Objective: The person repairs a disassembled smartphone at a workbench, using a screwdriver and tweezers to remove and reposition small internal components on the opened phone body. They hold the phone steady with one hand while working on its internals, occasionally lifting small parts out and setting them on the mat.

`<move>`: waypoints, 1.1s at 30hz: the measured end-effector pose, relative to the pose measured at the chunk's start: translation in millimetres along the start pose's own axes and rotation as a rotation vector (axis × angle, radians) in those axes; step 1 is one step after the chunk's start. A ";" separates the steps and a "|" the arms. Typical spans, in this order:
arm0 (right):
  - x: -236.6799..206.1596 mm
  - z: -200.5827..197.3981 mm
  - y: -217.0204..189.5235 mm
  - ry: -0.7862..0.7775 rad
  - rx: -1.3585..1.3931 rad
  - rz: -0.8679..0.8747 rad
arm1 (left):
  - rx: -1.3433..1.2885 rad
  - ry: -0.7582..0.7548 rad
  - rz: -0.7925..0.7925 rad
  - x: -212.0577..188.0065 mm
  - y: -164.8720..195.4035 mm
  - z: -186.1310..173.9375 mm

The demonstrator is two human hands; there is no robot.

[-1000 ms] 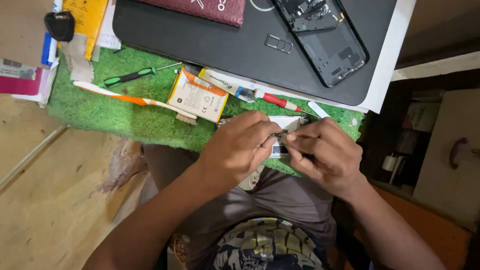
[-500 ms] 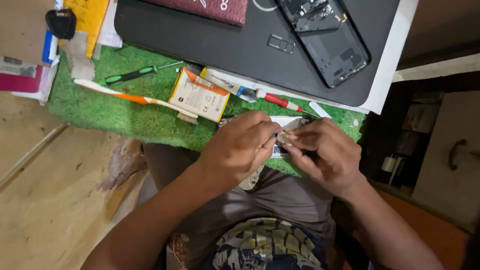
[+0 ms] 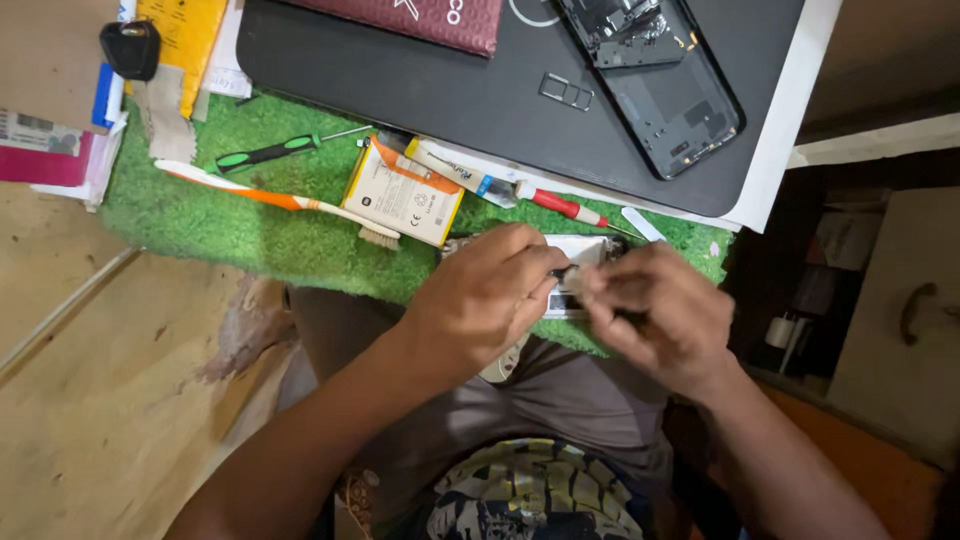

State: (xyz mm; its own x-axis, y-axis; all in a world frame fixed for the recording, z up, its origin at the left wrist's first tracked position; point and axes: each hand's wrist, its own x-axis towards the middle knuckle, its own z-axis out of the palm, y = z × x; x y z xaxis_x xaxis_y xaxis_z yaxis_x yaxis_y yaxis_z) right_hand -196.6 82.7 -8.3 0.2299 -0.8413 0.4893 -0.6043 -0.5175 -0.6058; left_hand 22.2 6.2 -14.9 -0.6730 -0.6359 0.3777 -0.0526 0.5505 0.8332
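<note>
Fingers [image 3: 545, 283] of both hands pinch what looks like a small white part [image 3: 578, 250].

green-handled screwdriver [image 3: 270, 152], orange toothbrush [image 3: 270, 198], flat battery [image 3: 403, 193], opened phone [image 3: 655, 75]

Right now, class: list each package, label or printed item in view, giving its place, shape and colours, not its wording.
Battery: flat rectangle on the green mat, yellow-orange with a white label.
Booklet: maroon, lying on the black pad's top edge.
Yellow packet: upper left, rectangular.
Pink-and-white card: far left.
</note>
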 end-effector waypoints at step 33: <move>-16.9 -35.4 -3.2 0.219 -0.149 0.370 | -0.023 0.008 0.010 0.6 0.9 -3.2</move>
State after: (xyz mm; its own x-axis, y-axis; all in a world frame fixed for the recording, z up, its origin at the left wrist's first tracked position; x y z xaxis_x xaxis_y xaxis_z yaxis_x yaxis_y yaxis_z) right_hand -225.6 104.1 7.6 -0.1795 -0.9043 0.3875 -0.7225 -0.1461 -0.6757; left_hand 24.1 4.5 -12.6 -0.6676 -0.6349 0.3888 -0.0290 0.5440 0.8386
